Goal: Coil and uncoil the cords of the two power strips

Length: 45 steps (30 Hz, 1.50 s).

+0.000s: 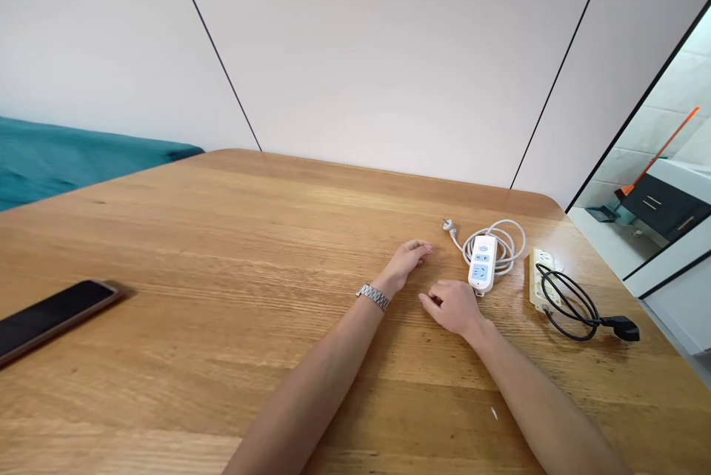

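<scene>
My left hand (407,264), a metal-band watch (373,296) on its wrist, rests on the wooden table with its fingers stretched out and nothing in it. My right hand (454,304) lies close by, fingers curled in and thumb pointing left; I see nothing in it. Just beyond the right hand is a white power strip (483,264) with light-blue socket panels. Its pale cord (514,227) is coiled behind and beside it, and the plug (449,227) lies to the left, beyond my left fingertips. Neither hand visibly touches the strip.
A yellowed power strip (536,296) with a looped black cord (578,290) and black plug (623,327) lies to the right. At far left is a dark-screened phone (52,316). The wooden table (222,238) meets a white panelled wall (378,52). A teal covering (83,156) borders the left.
</scene>
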Each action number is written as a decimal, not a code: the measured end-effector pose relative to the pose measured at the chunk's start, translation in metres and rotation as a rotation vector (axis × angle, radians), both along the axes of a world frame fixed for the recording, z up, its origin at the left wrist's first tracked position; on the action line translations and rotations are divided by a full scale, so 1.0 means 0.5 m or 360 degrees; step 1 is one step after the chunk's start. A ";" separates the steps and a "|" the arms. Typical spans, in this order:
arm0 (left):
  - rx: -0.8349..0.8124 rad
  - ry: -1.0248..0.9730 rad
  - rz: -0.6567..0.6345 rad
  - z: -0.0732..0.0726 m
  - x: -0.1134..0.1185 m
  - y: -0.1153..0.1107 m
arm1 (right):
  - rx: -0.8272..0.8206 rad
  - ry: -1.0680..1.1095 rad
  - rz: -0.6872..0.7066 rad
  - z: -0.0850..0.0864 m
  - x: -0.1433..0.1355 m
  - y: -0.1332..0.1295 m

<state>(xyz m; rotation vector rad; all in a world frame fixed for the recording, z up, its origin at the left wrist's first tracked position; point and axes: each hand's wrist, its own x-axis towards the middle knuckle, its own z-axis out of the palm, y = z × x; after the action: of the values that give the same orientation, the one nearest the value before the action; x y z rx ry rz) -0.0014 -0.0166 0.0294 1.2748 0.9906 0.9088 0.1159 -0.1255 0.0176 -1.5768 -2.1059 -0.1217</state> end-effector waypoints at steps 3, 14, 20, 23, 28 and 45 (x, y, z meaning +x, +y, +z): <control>-0.0008 -0.0030 -0.0017 0.001 -0.001 0.000 | 0.0193 -0.0083 -0.0283 0.016 0.011 -0.002; -0.0061 -0.0080 -0.0032 0.004 -0.002 -0.002 | -0.0138 -0.0311 -0.0754 0.028 0.115 0.026; -0.0044 -0.0054 -0.0019 0.007 -0.001 -0.009 | -0.0237 -0.0381 -0.0809 0.028 0.170 0.086; -0.0032 -0.0027 -0.0016 0.008 0.001 -0.011 | -0.0253 -0.0367 -0.0895 0.030 0.203 0.122; -0.0023 -0.0002 -0.0025 0.007 0.002 -0.010 | -0.0238 -0.0375 -0.1010 0.049 0.252 0.170; 0.0016 -0.0009 -0.0047 0.008 -0.001 -0.008 | 0.0239 0.0205 0.0128 0.010 0.064 -0.143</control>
<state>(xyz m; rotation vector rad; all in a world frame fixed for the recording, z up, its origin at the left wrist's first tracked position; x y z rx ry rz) -0.0017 -0.0204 0.0335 1.2916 0.9615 0.8955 0.1476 -0.1969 0.0226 -1.3745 -2.0081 -0.1433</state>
